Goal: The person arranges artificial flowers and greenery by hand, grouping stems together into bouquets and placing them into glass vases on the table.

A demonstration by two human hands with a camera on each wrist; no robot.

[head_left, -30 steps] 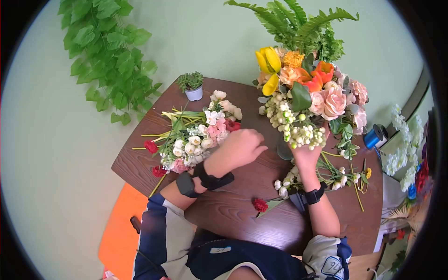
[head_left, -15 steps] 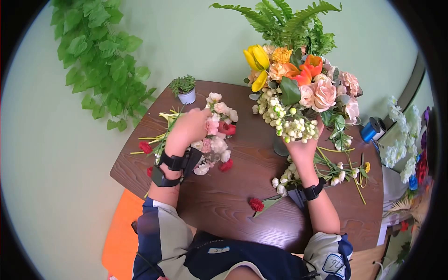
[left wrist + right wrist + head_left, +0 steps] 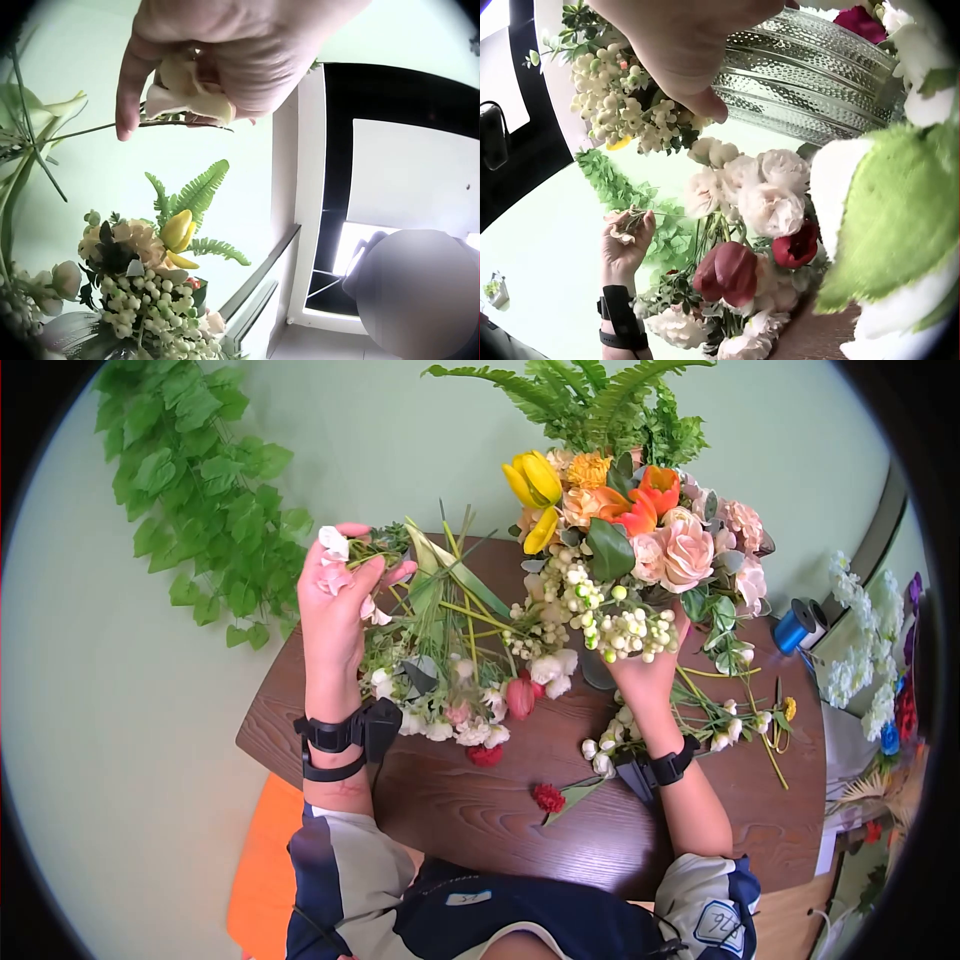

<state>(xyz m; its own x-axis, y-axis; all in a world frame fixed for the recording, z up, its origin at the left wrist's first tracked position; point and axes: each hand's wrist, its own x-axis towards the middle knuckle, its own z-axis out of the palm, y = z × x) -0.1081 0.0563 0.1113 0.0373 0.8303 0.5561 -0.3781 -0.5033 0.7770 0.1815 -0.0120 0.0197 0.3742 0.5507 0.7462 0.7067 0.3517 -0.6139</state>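
Raised at the left, my left hand (image 3: 335, 605) pinches a thin-stemmed flower with pale pink-white petals (image 3: 334, 543); in the left wrist view its cream blossom (image 3: 187, 101) sits under the palm. Beside this hand, a loose heap of artificial flowers lies with stems (image 3: 455, 575) sticking up, white blooms (image 3: 470, 732) and a dusky red tulip (image 3: 521, 697) toward me. My right hand (image 3: 648, 675) grips a ribbed glass vase (image 3: 810, 75) beneath a full bouquet. That bouquet carries pink roses (image 3: 688, 555), orange tulips (image 3: 655, 495), yellow tulips (image 3: 532, 482) and creamy berries (image 3: 635, 635).
Cut white-flowered stems (image 3: 735, 730) lie at the table's right, near blue ribbon spools (image 3: 793, 628). A red carnation (image 3: 548, 797) rests near the front of the wooden table (image 3: 500, 840). A fern (image 3: 610, 410) stands behind the bouquet; ivy (image 3: 200, 480) hangs on the wall.
My left hand has gone left, over the heap, and lifted a pale flower from it. The heap has shifted, its stems now standing up. My right hand keeps its grip on the vase.
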